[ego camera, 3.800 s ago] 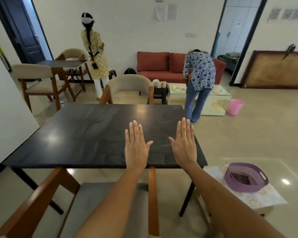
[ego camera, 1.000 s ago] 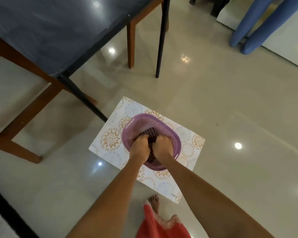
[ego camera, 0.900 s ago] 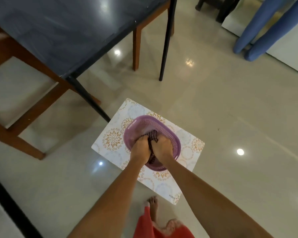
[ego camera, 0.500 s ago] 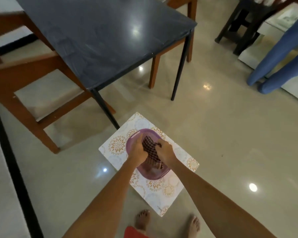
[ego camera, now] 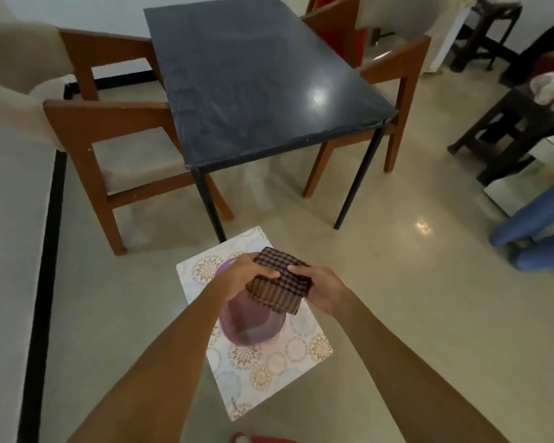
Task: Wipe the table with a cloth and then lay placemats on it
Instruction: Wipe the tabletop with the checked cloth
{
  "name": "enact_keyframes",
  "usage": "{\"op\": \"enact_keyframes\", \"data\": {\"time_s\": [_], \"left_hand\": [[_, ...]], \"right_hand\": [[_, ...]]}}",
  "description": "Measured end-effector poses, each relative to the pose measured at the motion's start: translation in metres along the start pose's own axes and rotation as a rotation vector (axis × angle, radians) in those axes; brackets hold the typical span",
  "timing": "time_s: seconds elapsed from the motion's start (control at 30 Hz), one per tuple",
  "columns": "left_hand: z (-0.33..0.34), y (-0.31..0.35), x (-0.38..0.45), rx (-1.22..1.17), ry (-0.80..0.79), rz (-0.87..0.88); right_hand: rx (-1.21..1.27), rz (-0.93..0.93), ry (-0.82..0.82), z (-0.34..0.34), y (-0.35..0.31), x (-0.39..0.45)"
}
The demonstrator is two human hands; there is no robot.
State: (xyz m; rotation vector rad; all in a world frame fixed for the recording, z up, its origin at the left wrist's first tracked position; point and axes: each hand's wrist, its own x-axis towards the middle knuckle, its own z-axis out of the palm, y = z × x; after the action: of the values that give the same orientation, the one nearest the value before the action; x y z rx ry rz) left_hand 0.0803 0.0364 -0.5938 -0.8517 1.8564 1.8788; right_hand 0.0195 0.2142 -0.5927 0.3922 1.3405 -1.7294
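Above the purple plastic basket, my left hand and right hand both grip the folded brown checked cloth, hiding the basket's far rim. Under it lies what seems a floral placemat, near the black table.

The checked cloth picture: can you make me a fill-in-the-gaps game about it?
1. Both hands, left hand and right hand, hold the checked ____.
2. The purple basket sits on a patterned ____, which lies on the floor.
3. The top of the table is coloured ____.

Missing words: cloth; placemat; black
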Motion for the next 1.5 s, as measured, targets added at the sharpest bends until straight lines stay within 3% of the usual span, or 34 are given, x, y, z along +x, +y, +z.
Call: {"op": "enact_keyframes", "data": {"time_s": [0.33, 0.53, 0.7, 1.0, 1.13, 1.27, 1.5], "left_hand": [[0.012, 0.033, 0.046, -0.105, 0.211, 0.101], [0.026, 0.076, 0.107, -0.287, 0.402, 0.185], [0.026, 0.136, 0.138, -0.321, 0.514, 0.213], [-0.032, 0.258, 0.192, -0.251, 0.754, 0.197], [-0.067, 0.297, 0.217, -0.427, 0.755, 0.177], [-0.107, 0.324, 0.242, -0.497, 0.751, 0.186], [-0.174, 0.341, 0.288, -0.551, 1.007, 0.211]], "right_hand": [[-0.007, 0.055, -0.049, 0.006, -0.049, 0.057], [-0.088, 0.006, -0.152, -0.009, -0.118, 0.114], [-0.154, -0.048, -0.091, 0.004, -0.177, 0.155], [-0.219, -0.035, -0.076, 0.067, -0.306, 0.209], [-0.158, -0.025, -0.163, 0.094, -0.353, 0.247], [-0.207, -0.003, -0.319, 0.127, -0.398, 0.282], [-0.421, 0.032, -0.329, 0.199, -0.431, 0.345]]}}
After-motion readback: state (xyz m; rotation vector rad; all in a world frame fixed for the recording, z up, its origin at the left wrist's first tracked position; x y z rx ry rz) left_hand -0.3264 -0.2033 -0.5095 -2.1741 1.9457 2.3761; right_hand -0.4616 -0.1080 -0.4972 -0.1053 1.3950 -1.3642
